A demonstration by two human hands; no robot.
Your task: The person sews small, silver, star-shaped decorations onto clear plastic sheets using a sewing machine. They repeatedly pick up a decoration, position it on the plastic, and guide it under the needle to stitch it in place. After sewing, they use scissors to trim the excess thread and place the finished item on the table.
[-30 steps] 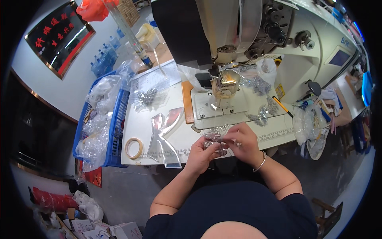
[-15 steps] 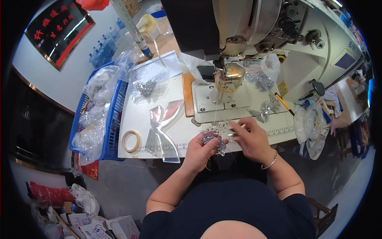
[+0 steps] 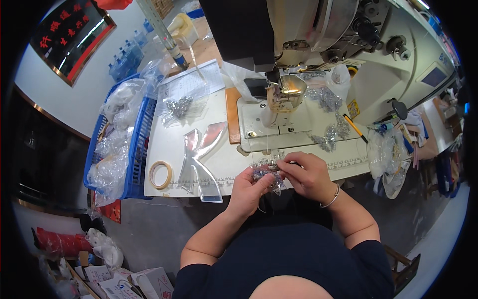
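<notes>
At one white table, two hands surround one glittering piece

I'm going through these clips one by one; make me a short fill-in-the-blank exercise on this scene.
1. The left hand holds a sparkly silvery piece, in front of a large ____ machine.
2. A bracelet is worn on the person's ____ wrist.
3. The basket full of clear plastic bags is coloured ____.
4. The tape roll lies to the ____ of the clear, curved plastic shape.

Missing words: sewing; right; blue; left.
</notes>
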